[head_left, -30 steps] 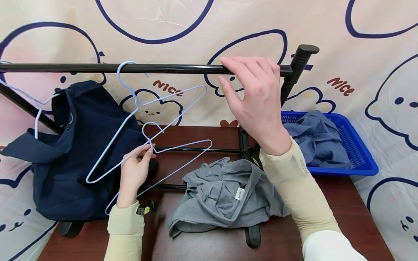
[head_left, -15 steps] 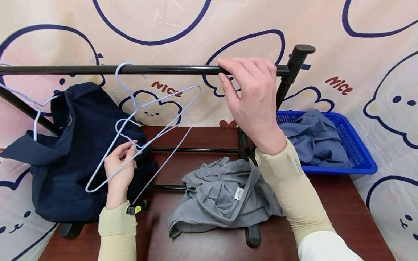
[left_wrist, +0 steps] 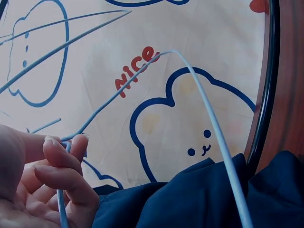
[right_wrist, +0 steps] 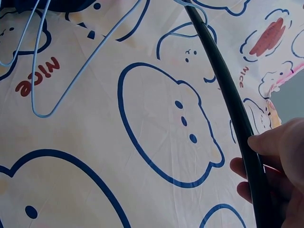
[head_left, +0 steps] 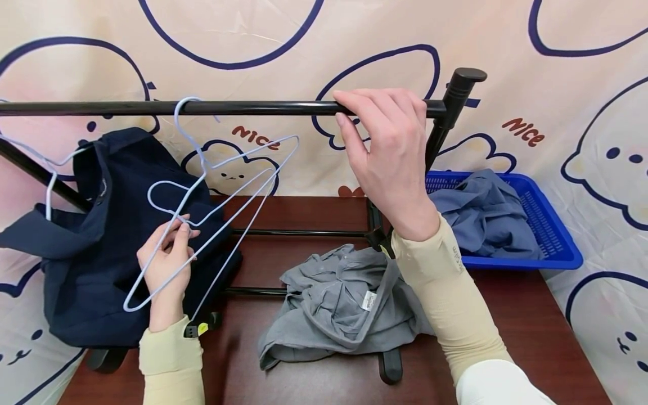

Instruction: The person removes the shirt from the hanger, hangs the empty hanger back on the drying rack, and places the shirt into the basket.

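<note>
My left hand (head_left: pixel 164 267) pinches a light blue wire hanger (left_wrist: pixel 213 123) just below its hook, thumb against fingertips. That hanger is tilted, its hook toward the left, in front of a navy garment (head_left: pixel 116 242). Another light blue hanger (head_left: pixel 176 117) hangs bare from the black rail (head_left: pixel 253 108) and overlaps my left hand in the head view. My right hand (head_left: pixel 387 154) holds the rail near its right end; the right wrist view shows thumb and fingers (right_wrist: pixel 242 166) on either side of it. The navy garment hangs on a hanger at the left.
A crumpled grey garment (head_left: pixel 334 309) with a white label lies on the dark brown table (head_left: pixel 304 385), over the rack's base. At the back right, a blue basket (head_left: pixel 559 225) holds a blue-grey garment (head_left: pixel 491 219). A printed curtain (head_left: pixel 354 34) backs the rack.
My left hand has moved left with the held hanger, which now lies behind the hanging one in the head view. The right hand stays on the rail.
</note>
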`<state>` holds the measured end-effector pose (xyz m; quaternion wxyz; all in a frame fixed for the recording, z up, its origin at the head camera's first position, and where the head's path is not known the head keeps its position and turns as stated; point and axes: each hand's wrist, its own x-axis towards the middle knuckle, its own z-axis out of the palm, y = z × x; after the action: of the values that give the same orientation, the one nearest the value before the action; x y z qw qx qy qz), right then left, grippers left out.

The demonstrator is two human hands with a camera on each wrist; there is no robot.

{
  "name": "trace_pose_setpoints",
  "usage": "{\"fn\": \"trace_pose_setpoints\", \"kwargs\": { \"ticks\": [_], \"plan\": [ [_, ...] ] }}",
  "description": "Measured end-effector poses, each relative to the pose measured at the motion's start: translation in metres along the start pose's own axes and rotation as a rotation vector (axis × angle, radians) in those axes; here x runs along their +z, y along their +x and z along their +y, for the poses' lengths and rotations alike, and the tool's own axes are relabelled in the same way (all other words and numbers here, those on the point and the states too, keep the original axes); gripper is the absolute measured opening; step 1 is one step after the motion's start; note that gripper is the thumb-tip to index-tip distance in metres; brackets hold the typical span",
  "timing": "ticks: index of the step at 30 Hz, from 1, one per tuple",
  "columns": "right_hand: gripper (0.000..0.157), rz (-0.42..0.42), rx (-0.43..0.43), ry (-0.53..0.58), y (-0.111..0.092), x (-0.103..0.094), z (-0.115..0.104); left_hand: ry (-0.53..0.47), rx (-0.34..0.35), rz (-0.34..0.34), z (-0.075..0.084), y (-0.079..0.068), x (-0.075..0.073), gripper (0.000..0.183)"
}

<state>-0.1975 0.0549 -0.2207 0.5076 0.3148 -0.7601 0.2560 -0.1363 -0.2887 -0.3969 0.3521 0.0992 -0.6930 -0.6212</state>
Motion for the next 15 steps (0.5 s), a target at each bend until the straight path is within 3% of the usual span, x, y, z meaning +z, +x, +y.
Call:
{"fn": "trace_pose_setpoints", "kwargs": {
  "ticks": [3,9,15],
  "plan": [
    [0.03,0.001,0.0,-0.001,-0.0001,-0.0004,0.0,0.062,-0.007,0.002,0.0014,-0.0026,0.0004,0.019],
    [0.029,0.0,0.004,0.0,-0.0005,-0.0005,0.0001,0.058,-0.024,-0.023,0.0008,-0.0091,0.0005,0.02],
    [0.029,0.003,0.003,0.008,-0.0005,-0.0003,0.0001,0.13,0.03,-0.03,0.0038,-0.0105,-0.0018,0.02]
  ]
}}
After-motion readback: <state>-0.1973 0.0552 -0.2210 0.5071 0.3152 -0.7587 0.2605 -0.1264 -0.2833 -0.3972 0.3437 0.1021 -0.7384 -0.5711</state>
